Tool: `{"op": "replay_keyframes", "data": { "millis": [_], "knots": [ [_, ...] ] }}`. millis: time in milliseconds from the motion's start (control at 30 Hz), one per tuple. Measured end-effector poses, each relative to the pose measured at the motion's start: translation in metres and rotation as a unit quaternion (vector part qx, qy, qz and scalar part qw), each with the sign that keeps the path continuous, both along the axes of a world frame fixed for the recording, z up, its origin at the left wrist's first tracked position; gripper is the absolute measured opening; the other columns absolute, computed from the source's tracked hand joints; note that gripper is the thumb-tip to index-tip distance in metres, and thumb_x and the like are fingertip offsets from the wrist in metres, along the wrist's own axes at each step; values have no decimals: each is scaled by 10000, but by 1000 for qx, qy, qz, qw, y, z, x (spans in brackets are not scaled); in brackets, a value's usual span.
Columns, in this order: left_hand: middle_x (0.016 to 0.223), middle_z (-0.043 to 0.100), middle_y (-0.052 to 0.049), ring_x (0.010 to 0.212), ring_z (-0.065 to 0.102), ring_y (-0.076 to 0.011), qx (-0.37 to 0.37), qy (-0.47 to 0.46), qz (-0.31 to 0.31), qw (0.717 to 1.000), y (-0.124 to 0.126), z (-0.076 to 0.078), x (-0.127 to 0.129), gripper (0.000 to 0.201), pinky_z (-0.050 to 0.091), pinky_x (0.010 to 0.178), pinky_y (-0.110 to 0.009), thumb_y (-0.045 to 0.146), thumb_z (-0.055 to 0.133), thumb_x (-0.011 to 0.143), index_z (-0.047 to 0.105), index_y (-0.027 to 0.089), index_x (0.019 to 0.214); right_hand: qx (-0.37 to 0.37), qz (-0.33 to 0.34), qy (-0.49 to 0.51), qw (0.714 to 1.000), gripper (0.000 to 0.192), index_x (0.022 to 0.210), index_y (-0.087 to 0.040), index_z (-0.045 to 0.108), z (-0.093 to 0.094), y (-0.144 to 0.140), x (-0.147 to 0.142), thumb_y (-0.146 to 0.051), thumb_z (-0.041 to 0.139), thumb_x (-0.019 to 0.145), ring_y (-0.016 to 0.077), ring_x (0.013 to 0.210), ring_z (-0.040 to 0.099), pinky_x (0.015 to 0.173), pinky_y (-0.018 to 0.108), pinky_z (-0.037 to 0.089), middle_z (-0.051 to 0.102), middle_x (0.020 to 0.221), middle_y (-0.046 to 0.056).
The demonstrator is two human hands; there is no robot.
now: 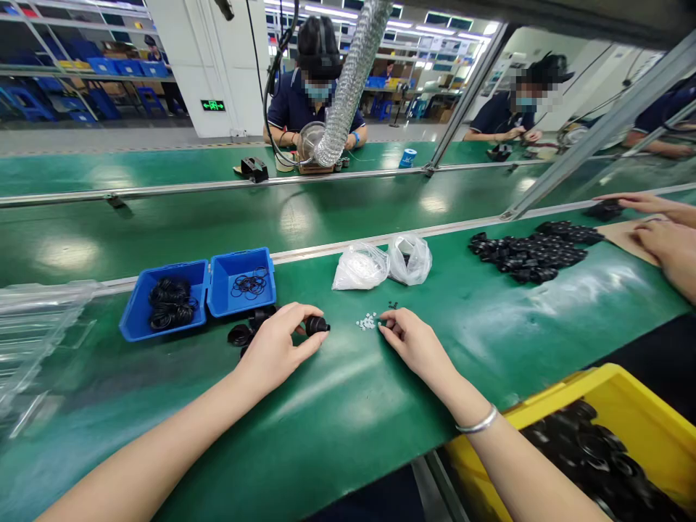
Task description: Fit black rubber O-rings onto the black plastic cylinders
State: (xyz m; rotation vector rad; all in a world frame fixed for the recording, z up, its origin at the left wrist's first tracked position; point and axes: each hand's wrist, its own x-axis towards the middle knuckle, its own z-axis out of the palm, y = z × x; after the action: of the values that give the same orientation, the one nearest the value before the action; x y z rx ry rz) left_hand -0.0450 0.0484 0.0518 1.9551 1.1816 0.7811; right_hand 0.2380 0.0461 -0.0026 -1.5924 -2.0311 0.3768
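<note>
My left hand (277,346) grips a small black round part (316,325) between thumb and fingers, just above the green bench. More black parts (244,332) lie right behind that hand. My right hand (412,341) rests on the bench with its fingertips curled beside a little cluster of tiny white pieces (367,321); I cannot tell whether it pinches one. A few tiny black bits (392,305) lie just beyond it.
Two joined blue trays (209,288) with black rings stand at left. Two plastic bags (380,264) sit behind the white pieces. A heap of black parts (536,250) lies at right near another person's hands (660,232). A yellow bin (625,406) of black parts is lower right.
</note>
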Motion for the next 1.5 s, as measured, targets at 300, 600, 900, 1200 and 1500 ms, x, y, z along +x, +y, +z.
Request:
{"op": "replay_keyframes", "data": {
  "millis": [300,600,900,1200,1500],
  "knots": [
    [959,651,-62,958,680,-188,-432,-427,6,794,-14,-8,21,257,547,894,-298,311,652,900,639,144,1096,19,20,-7,1000,98,908,-191,586,0,-2,-2,-204,493,934,182,791,585,734,309,493,586,883,52],
    [1061,656,-137,820,635,-115,-457,-487,-52,743,-13,-14,19,313,538,721,-192,287,525,972,614,123,1223,33,-6,-18,999,141,849,-197,618,-1,1,0,-240,512,931,191,717,585,665,308,478,597,789,43],
    [1042,653,-145,805,633,-117,-473,-488,-39,733,-14,-15,21,324,541,737,-207,270,487,987,595,105,1243,29,-9,-18,999,195,816,-196,618,-1,2,0,-289,500,940,203,700,582,646,315,469,593,758,47],
    [790,604,-22,713,642,-117,-477,-429,-19,767,-21,-18,24,298,582,721,-281,321,703,854,625,126,1065,20,-16,30,999,251,777,-196,626,0,2,0,-364,525,934,197,664,589,633,321,477,591,718,38],
    [928,652,-44,713,677,-153,-337,-305,-51,889,-28,-43,35,378,552,683,-296,244,742,752,577,160,1081,7,69,138,988,131,849,-197,629,29,-30,-43,-244,554,945,100,529,556,518,248,473,605,774,11]
  ]
}}
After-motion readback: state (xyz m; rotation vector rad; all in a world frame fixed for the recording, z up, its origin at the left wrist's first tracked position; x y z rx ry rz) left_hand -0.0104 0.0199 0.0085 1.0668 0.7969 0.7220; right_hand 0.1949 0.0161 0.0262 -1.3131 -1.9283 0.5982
